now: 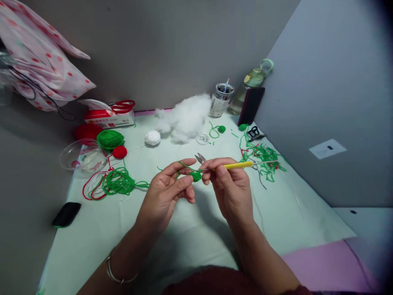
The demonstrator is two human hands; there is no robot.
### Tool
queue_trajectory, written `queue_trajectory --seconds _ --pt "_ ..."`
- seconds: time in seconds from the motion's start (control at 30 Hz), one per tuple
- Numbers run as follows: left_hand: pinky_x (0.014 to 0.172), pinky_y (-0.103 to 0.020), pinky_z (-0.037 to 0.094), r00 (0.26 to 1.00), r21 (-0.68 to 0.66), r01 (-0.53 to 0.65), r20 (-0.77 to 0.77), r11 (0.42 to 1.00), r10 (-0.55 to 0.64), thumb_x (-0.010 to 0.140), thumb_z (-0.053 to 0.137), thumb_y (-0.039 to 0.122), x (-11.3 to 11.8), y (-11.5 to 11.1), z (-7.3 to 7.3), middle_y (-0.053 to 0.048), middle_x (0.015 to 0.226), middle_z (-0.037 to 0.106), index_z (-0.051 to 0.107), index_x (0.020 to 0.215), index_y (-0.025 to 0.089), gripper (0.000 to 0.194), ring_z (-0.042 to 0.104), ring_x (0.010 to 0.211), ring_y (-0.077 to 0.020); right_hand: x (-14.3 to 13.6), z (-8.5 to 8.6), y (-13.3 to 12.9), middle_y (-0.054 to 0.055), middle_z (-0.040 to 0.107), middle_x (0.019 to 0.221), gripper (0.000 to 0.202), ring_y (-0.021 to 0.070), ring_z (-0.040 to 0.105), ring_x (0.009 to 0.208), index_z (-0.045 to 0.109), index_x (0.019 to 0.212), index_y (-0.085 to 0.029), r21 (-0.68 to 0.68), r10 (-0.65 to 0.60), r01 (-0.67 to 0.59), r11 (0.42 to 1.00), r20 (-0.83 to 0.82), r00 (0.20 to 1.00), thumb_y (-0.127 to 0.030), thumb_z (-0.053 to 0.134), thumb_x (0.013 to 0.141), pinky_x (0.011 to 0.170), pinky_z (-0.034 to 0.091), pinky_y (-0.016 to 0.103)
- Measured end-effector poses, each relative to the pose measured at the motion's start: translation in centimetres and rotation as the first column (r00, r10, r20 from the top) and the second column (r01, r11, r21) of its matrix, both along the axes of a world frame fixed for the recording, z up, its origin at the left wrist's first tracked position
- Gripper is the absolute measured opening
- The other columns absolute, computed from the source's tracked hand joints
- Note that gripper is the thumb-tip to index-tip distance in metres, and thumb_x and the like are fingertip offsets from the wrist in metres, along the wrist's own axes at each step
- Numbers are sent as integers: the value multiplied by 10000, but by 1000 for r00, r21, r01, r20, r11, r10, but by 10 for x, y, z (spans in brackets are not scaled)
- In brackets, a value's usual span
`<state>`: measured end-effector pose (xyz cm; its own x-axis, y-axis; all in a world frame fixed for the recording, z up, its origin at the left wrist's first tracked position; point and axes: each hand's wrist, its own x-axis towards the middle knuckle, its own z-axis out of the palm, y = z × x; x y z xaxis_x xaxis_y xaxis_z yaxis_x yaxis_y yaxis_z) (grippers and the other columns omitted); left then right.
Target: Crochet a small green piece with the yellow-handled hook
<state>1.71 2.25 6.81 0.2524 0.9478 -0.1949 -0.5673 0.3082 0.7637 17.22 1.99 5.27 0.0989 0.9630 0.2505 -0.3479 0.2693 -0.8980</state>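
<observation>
The small crocheted piece, bright green and rounded, sits at the centre of the frame, pinched in the left hand's grip. The right hand's grip pinches a yellow-handled crochet hook, its shaft at the piece. At upper left, a red-and-white box carries print too small to read.

You have one yellow hook, one bottle, one white yarn ball and two little green balls near the bottle.
</observation>
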Motion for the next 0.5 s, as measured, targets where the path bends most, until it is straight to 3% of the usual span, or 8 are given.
queue_trajectory --seconds 0.27,0.5 --pt "647 -183 604 996 -45 40 78 998 -36 812 839 161 -3 -1 1 12 839 664 853 1052 211 246 688 643 -78 -3 1 1 24 774 874 184 129 657 667 716 915 -238 -18 26 -26 1000 3 1000 -406 692 987 651 596 285" --pt "626 -205 589 999 -8 30 26 1000 -30 826 833 199 -3 -2 1 11 820 653 851 1036 206 211 668 613 -82 0 2 0 23 779 879 189 137 688 679 706 927 -229 39 75 -75 996 -2 997 -374 638 1028 648 601 297"
